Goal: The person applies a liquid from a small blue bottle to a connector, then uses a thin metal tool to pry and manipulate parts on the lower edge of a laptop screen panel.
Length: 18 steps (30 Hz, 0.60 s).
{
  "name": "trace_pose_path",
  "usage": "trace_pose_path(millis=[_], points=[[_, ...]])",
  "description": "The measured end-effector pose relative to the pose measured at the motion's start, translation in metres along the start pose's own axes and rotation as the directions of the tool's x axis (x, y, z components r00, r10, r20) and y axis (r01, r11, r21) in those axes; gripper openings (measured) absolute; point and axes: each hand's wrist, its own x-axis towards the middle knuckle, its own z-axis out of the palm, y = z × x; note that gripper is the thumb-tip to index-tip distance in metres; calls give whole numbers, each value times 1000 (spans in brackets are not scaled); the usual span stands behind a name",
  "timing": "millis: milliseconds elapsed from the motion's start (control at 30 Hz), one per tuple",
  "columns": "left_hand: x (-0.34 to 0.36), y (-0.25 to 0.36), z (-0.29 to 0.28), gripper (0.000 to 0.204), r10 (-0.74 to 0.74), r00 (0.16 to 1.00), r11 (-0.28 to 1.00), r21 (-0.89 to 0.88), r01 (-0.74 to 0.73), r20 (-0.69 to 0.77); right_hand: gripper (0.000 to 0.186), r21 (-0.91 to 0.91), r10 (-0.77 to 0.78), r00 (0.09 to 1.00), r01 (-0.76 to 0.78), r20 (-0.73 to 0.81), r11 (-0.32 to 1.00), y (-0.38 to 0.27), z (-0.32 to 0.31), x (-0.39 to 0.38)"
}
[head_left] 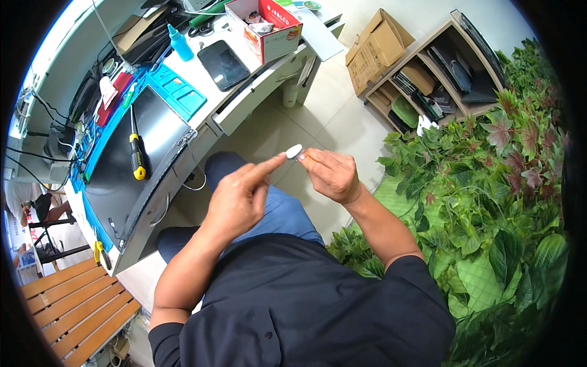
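Over my lap, my right hand (330,174) pinches a small white oval disc (294,151) between thumb and fingertips. I cannot make out exactly what the disc is. My left hand (238,199) comes from the left with its index finger stretched out, its tip at the disc's edge. The other left fingers are curled and hold nothing visible. On the desk to the left lies a dark flat screen panel (131,174) with a loose cable at its edge. A yellow-and-black screwdriver (136,158) rests on the panel.
A blue work mat (177,92) lies under the panel. Farther back are a black phone (223,65), a blue bottle (179,43) and a red-and-white box (275,43). A desk drawer (244,107) stands partly out. Shelves (452,67), a cardboard box (376,52) and leafy plants (483,202) are at right.
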Motion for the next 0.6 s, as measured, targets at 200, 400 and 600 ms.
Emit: trace_pose_path(millis=[200,400,600], points=[[-1,9,-4,55,30,996,999,-41,-26,84,30,-25,-63,998,64,31,998,3,-12,0],[6,4,-1,51,-5,994,1000,4,5,112,28,-9,-162,980,164,113,986,11,-20,5],[-6,-3,-6,56,28,997,997,-68,-23,76,37,48,-162,977,157,141,987,13,-28,13]])
